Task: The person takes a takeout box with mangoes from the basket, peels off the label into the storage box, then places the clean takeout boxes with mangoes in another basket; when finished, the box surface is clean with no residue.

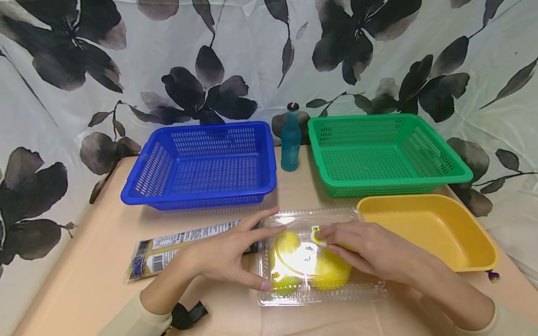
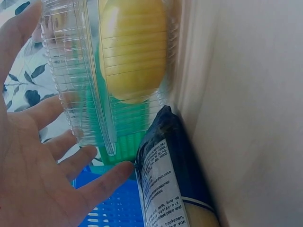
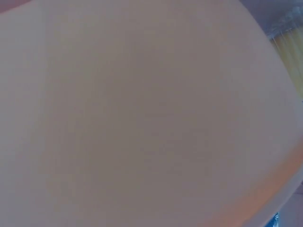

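Head: clear plastic container lower centre of frame, lid down, yellow fruit inside. Left hand at its left edge, fingers spread, not gripping; thumb on the rim near the lower corner. Right hand over the lid, fingertips on a small sticker; can't tell if it's pinched or only pressed. Printed packet lies left of the container, partly behind left hand. Yellow tray at right, blue basket left of centre, green basket upper right, blue bottle between the baskets.

Left wrist: left hand along left side, fingers splayed, container upper middle, packet lower centre; little fingertip by packet, contact unclear.

Right wrist: mostly blurred pale surface, yellow patch upper right; grip can't be read here.
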`<action>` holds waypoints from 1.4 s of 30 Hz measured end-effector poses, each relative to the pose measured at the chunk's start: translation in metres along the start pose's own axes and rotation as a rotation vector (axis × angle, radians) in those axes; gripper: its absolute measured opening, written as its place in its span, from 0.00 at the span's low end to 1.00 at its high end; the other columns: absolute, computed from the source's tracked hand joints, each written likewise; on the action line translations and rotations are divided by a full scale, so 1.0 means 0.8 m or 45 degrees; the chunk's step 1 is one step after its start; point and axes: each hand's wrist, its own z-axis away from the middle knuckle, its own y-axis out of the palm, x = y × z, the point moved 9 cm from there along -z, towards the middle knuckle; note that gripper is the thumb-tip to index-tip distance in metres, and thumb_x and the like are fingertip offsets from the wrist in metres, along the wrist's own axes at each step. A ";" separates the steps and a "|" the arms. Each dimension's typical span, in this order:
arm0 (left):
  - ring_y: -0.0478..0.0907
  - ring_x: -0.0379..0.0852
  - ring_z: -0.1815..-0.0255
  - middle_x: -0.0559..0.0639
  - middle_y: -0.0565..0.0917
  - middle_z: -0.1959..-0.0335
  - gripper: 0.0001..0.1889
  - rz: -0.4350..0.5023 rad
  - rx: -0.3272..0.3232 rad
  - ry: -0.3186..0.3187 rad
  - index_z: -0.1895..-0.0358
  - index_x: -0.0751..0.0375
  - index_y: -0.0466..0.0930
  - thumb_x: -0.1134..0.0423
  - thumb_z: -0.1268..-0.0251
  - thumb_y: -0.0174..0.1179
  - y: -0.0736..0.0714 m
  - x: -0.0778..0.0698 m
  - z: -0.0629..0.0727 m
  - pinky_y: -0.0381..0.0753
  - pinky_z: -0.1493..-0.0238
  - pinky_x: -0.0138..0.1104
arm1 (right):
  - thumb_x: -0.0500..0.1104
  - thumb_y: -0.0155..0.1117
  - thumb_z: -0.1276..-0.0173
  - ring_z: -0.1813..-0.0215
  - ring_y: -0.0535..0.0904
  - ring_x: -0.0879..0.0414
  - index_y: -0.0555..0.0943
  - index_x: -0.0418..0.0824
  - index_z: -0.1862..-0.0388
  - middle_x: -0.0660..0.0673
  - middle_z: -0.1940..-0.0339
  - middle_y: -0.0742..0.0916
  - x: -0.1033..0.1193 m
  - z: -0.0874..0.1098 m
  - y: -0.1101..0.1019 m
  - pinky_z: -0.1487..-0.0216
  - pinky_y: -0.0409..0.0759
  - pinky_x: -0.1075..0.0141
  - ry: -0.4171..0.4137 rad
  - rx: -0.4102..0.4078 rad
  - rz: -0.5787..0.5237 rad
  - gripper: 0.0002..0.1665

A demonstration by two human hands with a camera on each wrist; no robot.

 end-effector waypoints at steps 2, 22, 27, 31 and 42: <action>0.40 0.44 0.15 0.24 0.34 0.17 0.52 0.000 -0.004 0.004 0.18 0.34 0.56 0.30 0.46 0.71 0.000 0.000 0.000 0.58 0.22 0.55 | 0.37 0.69 0.30 0.41 0.85 0.58 0.84 0.53 0.48 0.58 0.41 0.87 -0.001 -0.001 -0.001 0.45 0.86 0.59 0.020 -0.010 -0.026 0.15; 0.42 0.45 0.15 0.23 0.35 0.17 0.51 0.028 -0.009 0.012 0.19 0.31 0.57 0.31 0.47 0.71 0.003 0.001 0.000 0.58 0.23 0.58 | 0.27 0.64 0.30 0.48 0.86 0.58 0.81 0.47 0.44 0.53 0.46 0.88 -0.020 0.003 -0.016 0.46 0.81 0.76 0.134 -0.208 -0.251 0.21; 0.42 0.46 0.15 0.24 0.34 0.17 0.51 0.018 -0.011 0.016 0.19 0.29 0.56 0.31 0.47 0.71 0.002 0.001 -0.001 0.59 0.23 0.57 | 0.26 0.63 0.29 0.47 0.86 0.57 0.81 0.47 0.47 0.52 0.47 0.88 -0.030 0.008 -0.022 0.47 0.83 0.73 0.232 -0.268 -0.325 0.20; 0.43 0.45 0.16 0.24 0.34 0.17 0.51 0.017 -0.001 0.009 0.19 0.29 0.55 0.31 0.47 0.70 0.001 0.000 -0.002 0.60 0.23 0.56 | 0.25 0.62 0.30 0.46 0.85 0.59 0.81 0.48 0.49 0.51 0.47 0.88 -0.034 0.013 -0.032 0.46 0.82 0.75 0.256 -0.301 -0.333 0.20; 0.42 0.45 0.15 0.24 0.34 0.17 0.51 0.025 0.005 -0.014 0.19 0.32 0.57 0.31 0.47 0.71 0.001 0.000 0.000 0.59 0.23 0.57 | 0.21 0.62 0.33 0.47 0.82 0.68 0.82 0.47 0.53 0.52 0.52 0.88 -0.050 0.037 -0.077 0.47 0.79 0.81 0.287 -0.434 -0.248 0.22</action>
